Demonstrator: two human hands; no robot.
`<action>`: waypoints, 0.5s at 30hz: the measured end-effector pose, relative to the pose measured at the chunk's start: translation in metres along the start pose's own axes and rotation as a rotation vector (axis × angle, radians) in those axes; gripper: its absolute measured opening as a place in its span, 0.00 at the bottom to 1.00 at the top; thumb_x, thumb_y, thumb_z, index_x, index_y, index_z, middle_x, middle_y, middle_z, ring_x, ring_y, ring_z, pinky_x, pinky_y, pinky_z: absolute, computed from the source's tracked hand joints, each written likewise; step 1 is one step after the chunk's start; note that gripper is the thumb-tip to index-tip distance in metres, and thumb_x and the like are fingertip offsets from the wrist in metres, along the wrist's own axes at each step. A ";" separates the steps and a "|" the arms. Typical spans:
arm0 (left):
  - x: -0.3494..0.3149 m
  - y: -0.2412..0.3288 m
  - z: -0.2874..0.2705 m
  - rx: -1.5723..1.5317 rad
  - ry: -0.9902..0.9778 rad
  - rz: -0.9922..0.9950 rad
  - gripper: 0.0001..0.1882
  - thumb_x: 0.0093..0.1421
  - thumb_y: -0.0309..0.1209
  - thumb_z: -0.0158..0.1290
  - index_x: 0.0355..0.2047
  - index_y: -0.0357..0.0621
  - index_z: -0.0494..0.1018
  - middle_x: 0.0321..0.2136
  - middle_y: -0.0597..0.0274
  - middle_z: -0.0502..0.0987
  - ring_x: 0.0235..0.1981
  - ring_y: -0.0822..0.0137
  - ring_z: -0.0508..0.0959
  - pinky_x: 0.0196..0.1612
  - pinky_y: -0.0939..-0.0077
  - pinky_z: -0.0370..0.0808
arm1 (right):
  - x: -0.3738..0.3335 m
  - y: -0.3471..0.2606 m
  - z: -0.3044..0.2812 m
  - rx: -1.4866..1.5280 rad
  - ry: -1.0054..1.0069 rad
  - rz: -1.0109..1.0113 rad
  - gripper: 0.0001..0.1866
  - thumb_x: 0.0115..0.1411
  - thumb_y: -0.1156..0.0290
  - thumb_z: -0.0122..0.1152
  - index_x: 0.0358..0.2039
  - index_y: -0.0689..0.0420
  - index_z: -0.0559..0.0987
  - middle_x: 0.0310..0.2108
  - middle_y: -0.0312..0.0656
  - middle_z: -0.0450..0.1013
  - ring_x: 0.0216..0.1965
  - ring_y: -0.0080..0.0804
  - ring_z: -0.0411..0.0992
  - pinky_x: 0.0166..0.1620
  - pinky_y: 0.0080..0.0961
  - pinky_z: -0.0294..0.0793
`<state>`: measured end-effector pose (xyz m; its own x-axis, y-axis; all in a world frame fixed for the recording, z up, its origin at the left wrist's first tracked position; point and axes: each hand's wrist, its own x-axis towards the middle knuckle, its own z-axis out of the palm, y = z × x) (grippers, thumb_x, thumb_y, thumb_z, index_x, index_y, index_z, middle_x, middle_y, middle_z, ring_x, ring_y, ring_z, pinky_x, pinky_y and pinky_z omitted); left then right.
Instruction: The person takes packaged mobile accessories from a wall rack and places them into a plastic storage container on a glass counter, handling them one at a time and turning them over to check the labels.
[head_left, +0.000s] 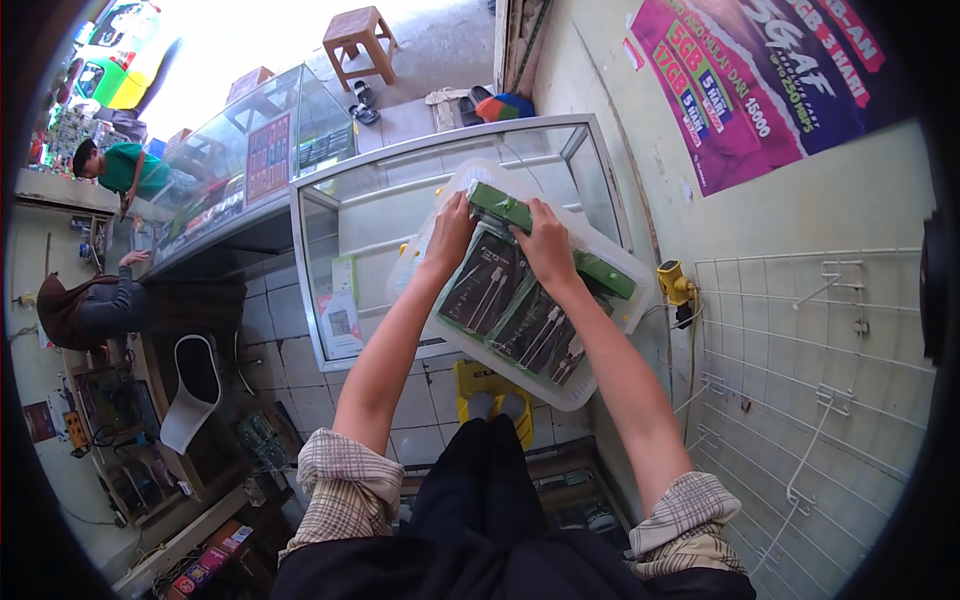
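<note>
A translucent plastic tub [570, 395] rests on the glass display case in front of me. Inside it lie several black packages [480, 280] with green edges and pictures of white cables, wrapped in clear film. At the tub's far end I grip a small green box [500, 206], also in shiny film. My left hand [450, 238] closes on its left end, fingertips partly hidden. My right hand [546, 246] pinches its right end, thumb along the near side. Another green box [605, 274] lies in the tub, right of my right wrist.
The glass display case [345, 205] has a metal frame; a second glass counter [250, 165] adjoins it at left. A white wire rack [800, 350] covers the right wall. A yellow stool [465, 380] is by my feet. Two people are at the left, near a white chair [192, 395].
</note>
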<state>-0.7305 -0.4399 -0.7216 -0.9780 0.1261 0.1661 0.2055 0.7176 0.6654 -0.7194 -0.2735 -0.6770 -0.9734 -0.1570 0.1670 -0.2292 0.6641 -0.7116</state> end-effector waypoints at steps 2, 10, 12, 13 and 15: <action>-0.005 -0.013 0.010 0.021 -0.099 -0.123 0.28 0.51 0.28 0.52 0.49 0.32 0.54 0.42 0.41 0.66 0.41 0.46 0.70 0.41 0.60 0.68 | 0.001 0.005 0.012 -0.075 -0.056 0.055 0.18 0.46 0.75 0.59 0.38 0.61 0.65 0.34 0.50 0.67 0.36 0.49 0.68 0.40 0.38 0.68; -0.008 0.000 0.009 -0.147 -0.015 -0.052 0.28 0.53 0.25 0.48 0.54 0.47 0.52 0.47 0.42 0.63 0.43 0.43 0.67 0.42 0.56 0.67 | -0.002 0.027 0.045 -0.470 -0.098 0.035 0.17 0.44 0.69 0.61 0.33 0.58 0.67 0.30 0.43 0.70 0.34 0.40 0.71 0.36 0.31 0.69; -0.010 0.000 0.010 -0.037 -0.076 -0.016 0.27 0.54 0.23 0.45 0.55 0.50 0.52 0.48 0.42 0.60 0.43 0.43 0.67 0.41 0.56 0.68 | -0.002 0.029 0.051 -0.524 -0.093 0.015 0.17 0.44 0.67 0.62 0.33 0.57 0.67 0.30 0.42 0.70 0.33 0.40 0.71 0.35 0.31 0.69; -0.009 -0.001 0.010 -0.039 -0.072 -0.018 0.27 0.54 0.23 0.45 0.55 0.50 0.52 0.48 0.42 0.60 0.43 0.43 0.67 0.41 0.56 0.68 | -0.003 0.030 0.052 -0.544 -0.090 0.006 0.17 0.44 0.67 0.62 0.32 0.57 0.66 0.29 0.42 0.70 0.33 0.39 0.71 0.35 0.31 0.69; -0.009 0.000 0.009 -0.003 -0.078 0.009 0.28 0.55 0.23 0.44 0.56 0.50 0.51 0.48 0.41 0.60 0.43 0.42 0.67 0.41 0.57 0.68 | -0.001 0.030 0.054 -0.569 -0.084 -0.007 0.17 0.43 0.67 0.62 0.32 0.58 0.66 0.29 0.42 0.70 0.33 0.39 0.71 0.35 0.31 0.70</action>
<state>-0.7221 -0.4353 -0.7296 -0.9758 0.1857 0.1153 0.2147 0.7143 0.6661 -0.7250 -0.2927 -0.7358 -0.9737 -0.2052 0.0992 -0.2230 0.9478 -0.2279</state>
